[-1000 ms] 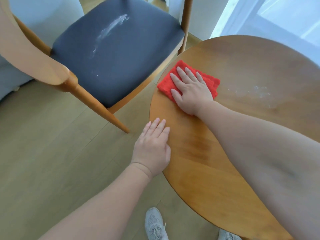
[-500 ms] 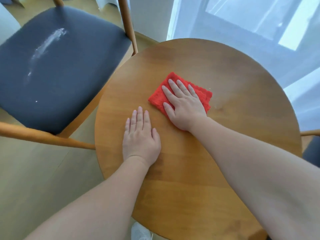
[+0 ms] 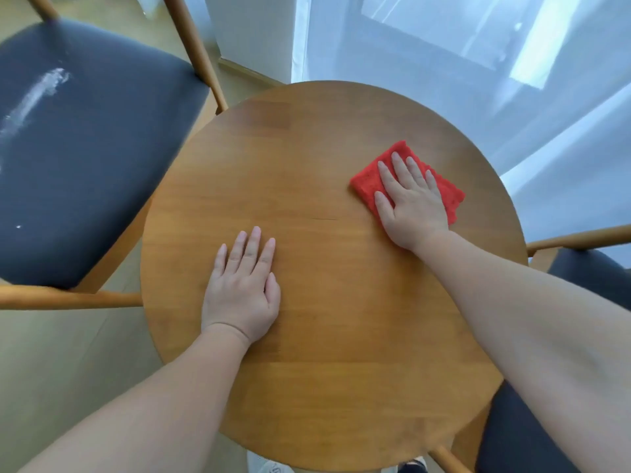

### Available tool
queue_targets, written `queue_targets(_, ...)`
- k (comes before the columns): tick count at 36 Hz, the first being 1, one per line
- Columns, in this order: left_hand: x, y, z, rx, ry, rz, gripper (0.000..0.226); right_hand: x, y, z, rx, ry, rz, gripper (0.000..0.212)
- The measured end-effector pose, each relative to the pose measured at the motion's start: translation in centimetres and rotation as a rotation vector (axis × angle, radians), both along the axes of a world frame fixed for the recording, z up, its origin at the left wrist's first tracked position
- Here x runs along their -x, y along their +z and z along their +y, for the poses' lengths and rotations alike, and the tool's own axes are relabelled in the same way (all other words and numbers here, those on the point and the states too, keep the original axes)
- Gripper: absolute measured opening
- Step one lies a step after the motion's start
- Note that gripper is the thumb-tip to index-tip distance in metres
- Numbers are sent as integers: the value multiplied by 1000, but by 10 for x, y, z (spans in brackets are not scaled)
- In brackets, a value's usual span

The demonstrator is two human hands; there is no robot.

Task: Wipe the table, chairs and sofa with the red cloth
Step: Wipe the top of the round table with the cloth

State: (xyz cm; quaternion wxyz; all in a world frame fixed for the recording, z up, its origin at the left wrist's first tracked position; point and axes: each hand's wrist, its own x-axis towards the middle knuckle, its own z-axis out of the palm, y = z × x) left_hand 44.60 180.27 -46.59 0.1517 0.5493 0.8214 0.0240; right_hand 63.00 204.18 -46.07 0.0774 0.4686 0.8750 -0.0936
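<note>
**Red cloth under the right palm at the far right of the round table**

Head view: A round wooden table (image 3: 317,336) fills the middle of the picture. The right hand (image 3: 411,203) lies flat on the red cloth (image 3: 367,182), fingers straight and slightly spread, palm pressing down; nothing is gripped or pinched, the hand simply covers the cloth. The cloth is folded into a rough square and sits on the tabletop toward the far right side, near the rim, with its edges showing on the left, beyond the fingertips and to the right of the hand.

The left hand (image 3: 244,285) rests palm-down on bare wood, left of centre and nearer the person, fingers extended and close together, holding nothing. The two hands are well apart.

To the left stands a wooden-framed chair (image 3: 85,165) with a dark grey seat, just beside the table edge; a white powdery streak (image 3: 34,97) crosses the far left part of the seat. A second chair (image 3: 580,285) with a dark seat shows at the right, partly hidden behind the right forearm. Sheer white curtains (image 3: 478,63) hang beyond the table.
</note>
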Motion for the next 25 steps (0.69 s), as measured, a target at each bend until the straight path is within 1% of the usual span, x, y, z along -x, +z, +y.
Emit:
queue_targets(5, 1, -2, 0, -22, 5, 14, 55, -38, -3, 9, -14, -135, -21, 57)
queue_targets(14, 0, -2, 0, -14, 8, 32, 56, -113, -1, -5, -22, -393, -87, 64)
queue_targets(18, 0, -3, 0, -12, 9, 37, 56, -119, -2, -5, -24, -467, -82, 61)
queue_targets(25, 0, -4, 0, -36, 15, 35, 55, -101, -3, 16, -24, -531, -72, 61)
